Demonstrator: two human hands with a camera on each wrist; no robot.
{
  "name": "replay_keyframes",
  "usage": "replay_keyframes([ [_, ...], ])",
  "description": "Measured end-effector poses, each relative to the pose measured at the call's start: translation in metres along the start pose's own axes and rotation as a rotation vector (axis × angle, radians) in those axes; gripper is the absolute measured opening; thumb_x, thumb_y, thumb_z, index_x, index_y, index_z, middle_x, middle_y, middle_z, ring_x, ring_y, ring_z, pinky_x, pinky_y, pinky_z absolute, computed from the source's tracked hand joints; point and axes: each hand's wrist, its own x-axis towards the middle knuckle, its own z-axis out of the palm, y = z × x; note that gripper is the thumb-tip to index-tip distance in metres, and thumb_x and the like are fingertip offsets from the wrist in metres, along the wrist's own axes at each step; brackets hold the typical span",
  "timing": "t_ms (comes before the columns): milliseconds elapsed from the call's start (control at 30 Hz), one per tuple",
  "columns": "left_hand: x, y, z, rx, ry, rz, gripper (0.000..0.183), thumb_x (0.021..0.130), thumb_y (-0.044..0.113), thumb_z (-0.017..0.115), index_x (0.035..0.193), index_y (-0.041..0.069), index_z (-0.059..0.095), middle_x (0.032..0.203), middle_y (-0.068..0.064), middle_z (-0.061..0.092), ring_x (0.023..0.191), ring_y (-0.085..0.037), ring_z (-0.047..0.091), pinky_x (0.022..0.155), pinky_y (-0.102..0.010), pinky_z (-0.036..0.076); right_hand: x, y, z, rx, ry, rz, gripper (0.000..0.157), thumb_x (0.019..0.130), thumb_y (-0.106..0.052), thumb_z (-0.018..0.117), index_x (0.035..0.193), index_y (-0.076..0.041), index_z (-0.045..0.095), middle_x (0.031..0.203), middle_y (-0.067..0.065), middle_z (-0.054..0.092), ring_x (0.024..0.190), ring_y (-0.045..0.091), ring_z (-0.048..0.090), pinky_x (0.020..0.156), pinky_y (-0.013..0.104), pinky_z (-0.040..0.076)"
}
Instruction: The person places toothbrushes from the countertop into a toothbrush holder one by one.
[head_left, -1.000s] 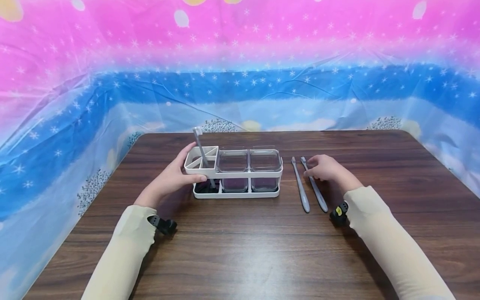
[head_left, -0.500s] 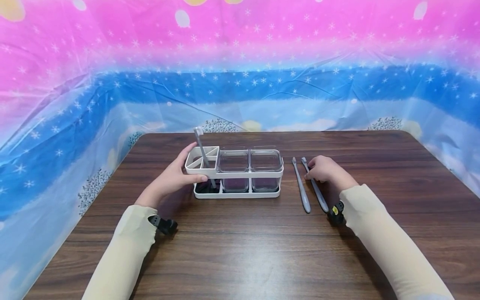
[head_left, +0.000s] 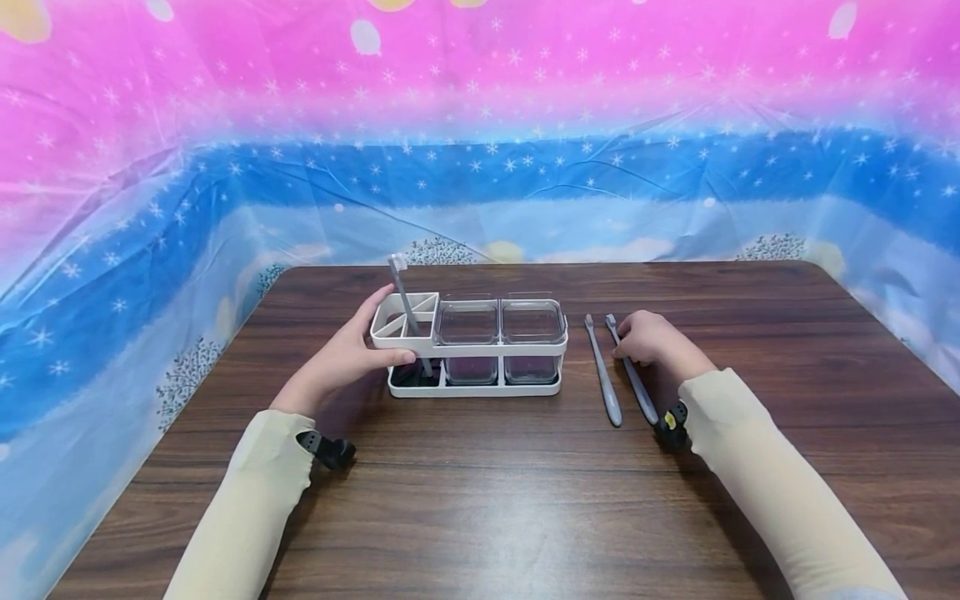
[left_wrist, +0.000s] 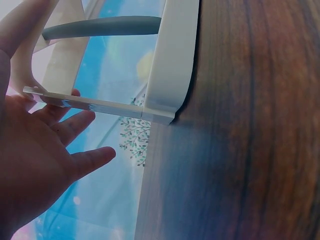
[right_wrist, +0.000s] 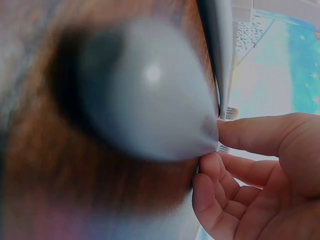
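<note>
A white toothbrush holder with a divided section and two clear cups stands on the table. My left hand grips its left end, thumb in front and fingers behind. The left wrist view shows the outer fingers spread beside the holder's end post. One grey toothbrush leans upright in the divided section, bristles up. Two more lie right of the holder. My right hand pinches the farther right toothbrush near its head; its handle end looms large in the right wrist view. The other toothbrush lies alongside.
The clear cups fill the middle and right slots of the holder. Dark wood tabletop extends in front and to both sides. A pink and blue snowflake-patterned cloth hangs round the back and sides.
My right wrist has shifted slightly left, and the right toothbrush's head has moved slightly right. My left hand and the holder have stayed in place.
</note>
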Motion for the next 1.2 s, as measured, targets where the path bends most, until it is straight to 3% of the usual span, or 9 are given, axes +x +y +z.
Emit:
replay_keyframes([
  [200, 0.000, 0.000, 0.000, -0.013, -0.004, 0.013, 0.107, 0.080, 0.021, 0.080, 0.156, 0.027, 0.005, 0.152, -0.014, 0.026, 0.115, -0.031, 0.053, 0.099, -0.047, 0.040, 0.000, 0.000, 0.000, 0.001, 0.011, -0.001, 0.046, 0.088, -0.006, 0.059, 0.129, 0.014, 0.051, 0.093, 0.019, 0.060, 0.066, 0.019, 0.056, 0.055, 0.027, 0.047],
  [600, -0.001, 0.001, 0.001, -0.005, -0.001, 0.004, 0.107, 0.080, 0.023, 0.080, 0.156, 0.028, 0.005, 0.153, -0.014, 0.024, 0.117, -0.032, 0.052, 0.101, -0.049, 0.038, -0.002, -0.001, -0.006, 0.036, 0.034, -0.030, 0.044, 0.090, -0.006, 0.055, 0.129, 0.014, 0.050, 0.094, 0.020, 0.061, 0.071, 0.021, 0.058, 0.060, 0.030, 0.049],
  [933, -0.002, 0.002, 0.001, 0.016, 0.001, -0.008, 0.106, 0.080, 0.027, 0.080, 0.156, 0.032, 0.006, 0.157, -0.011, 0.016, 0.120, -0.032, 0.049, 0.104, -0.052, 0.035, -0.010, -0.024, -0.045, 0.046, 0.081, -0.066, 0.044, 0.095, -0.009, 0.052, 0.135, 0.009, 0.047, 0.107, 0.025, 0.063, 0.080, 0.028, 0.061, 0.066, 0.037, 0.049],
  [1067, -0.001, 0.001, 0.001, 0.008, 0.002, -0.004, 0.106, 0.080, 0.025, 0.080, 0.156, 0.031, 0.007, 0.157, -0.011, 0.016, 0.121, -0.032, 0.049, 0.104, -0.051, 0.035, -0.017, -0.038, -0.061, 0.104, 0.129, -0.119, 0.044, 0.095, -0.009, 0.053, 0.135, 0.009, 0.046, 0.108, 0.027, 0.062, 0.083, 0.029, 0.063, 0.075, 0.042, 0.052],
  [1200, -0.001, 0.002, 0.001, -0.013, -0.003, 0.010, 0.106, 0.080, 0.021, 0.080, 0.156, 0.030, 0.006, 0.155, -0.013, 0.021, 0.116, -0.030, 0.053, 0.100, -0.047, 0.039, -0.027, -0.055, -0.077, 0.168, 0.163, -0.175, 0.046, 0.094, -0.010, 0.052, 0.136, 0.006, 0.046, 0.113, 0.027, 0.060, 0.083, 0.025, 0.063, 0.078, 0.040, 0.052],
])
